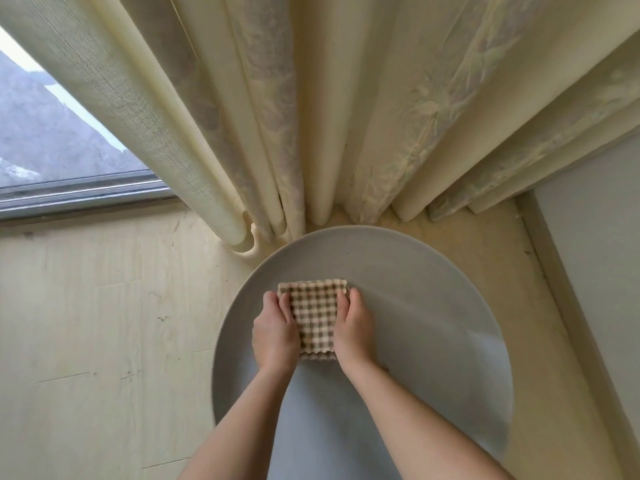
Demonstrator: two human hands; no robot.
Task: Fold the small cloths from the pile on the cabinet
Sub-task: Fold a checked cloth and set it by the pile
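Note:
A small brown-and-cream checked cloth (314, 317) lies folded into a narrow rectangle on a round grey table top (415, 323). My left hand (275, 332) rests along the cloth's left edge, fingers pointing away from me and pressing down. Along the right edge lies my right hand (353, 329), placed the same way with straight fingers. Both hands flank the cloth and partly cover its sides. No pile of cloths is in view.
Cream curtains (311, 116) hang right behind the table. A window (52, 133) is at the far left with its sill. Pale wooden floor (104, 323) lies to the left; a grey panel (595, 271) stands at the right.

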